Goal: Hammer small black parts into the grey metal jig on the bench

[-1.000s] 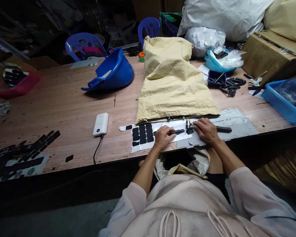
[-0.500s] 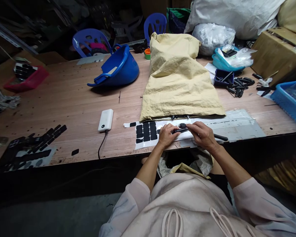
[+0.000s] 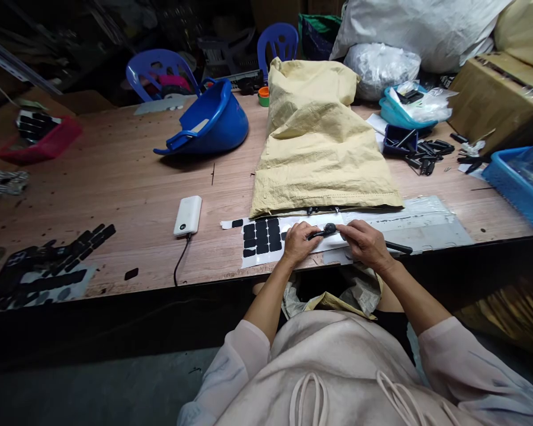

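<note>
My left hand [image 3: 299,242] is closed on a slim black piece with a rounded end [image 3: 330,228], held low over the white sheet in front of me. Fingers of my right hand [image 3: 365,241] are drawn together and reach the rounded end from the right; what they pinch, if anything, is too small to make out. A black rod [image 3: 398,247] shows past my right wrist, its other end hidden. Left of my hands lies a white backing sheet with rows of black stickers [image 3: 262,236]. Just beyond, dark tips poke from under the yellow woven sack [image 3: 324,142].
On the left are a white power bank [image 3: 188,216] with a cable, a tipped blue basin [image 3: 222,124] and black sticker strips [image 3: 82,248]. To the right stand a small dark box [image 3: 400,141] beside loose black parts [image 3: 430,154], and a blue basket [image 3: 515,183].
The black piece in my left hand has turned, and its rounded end now shows more clearly between my hands. The whole view has shifted slightly.
</note>
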A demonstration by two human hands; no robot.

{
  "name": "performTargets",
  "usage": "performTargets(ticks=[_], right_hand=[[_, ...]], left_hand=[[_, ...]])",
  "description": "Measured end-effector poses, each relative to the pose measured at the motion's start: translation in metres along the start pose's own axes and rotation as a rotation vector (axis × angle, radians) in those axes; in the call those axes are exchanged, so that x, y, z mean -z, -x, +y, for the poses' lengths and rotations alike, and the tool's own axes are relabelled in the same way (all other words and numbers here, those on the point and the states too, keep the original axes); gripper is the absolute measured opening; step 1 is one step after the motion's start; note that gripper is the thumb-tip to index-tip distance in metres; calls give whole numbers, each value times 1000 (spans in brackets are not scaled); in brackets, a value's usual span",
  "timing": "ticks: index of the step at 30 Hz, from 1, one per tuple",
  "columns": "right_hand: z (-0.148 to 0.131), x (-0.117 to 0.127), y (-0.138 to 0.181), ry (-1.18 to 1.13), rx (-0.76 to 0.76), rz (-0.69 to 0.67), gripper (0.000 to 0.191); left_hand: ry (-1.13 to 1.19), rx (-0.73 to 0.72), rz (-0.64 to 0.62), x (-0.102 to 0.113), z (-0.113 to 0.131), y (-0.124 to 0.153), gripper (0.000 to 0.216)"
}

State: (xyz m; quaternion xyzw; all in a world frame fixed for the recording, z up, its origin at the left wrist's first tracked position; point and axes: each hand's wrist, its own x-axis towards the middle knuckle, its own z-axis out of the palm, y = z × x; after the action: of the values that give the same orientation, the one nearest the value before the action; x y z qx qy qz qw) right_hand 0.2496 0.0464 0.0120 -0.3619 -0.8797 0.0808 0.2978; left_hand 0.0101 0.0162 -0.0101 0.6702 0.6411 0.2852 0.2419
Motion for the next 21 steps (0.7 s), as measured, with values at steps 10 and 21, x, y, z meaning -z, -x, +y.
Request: performTargets(ticks=[10,21], right_hand=[[34,9,-1,71,-92,61,31],[69,4,12,138,-93,62,23]], left_hand=[[-14,-4,10,-2,-3,-1,18],[-6,-24,-26,2,-3,-1,20]])
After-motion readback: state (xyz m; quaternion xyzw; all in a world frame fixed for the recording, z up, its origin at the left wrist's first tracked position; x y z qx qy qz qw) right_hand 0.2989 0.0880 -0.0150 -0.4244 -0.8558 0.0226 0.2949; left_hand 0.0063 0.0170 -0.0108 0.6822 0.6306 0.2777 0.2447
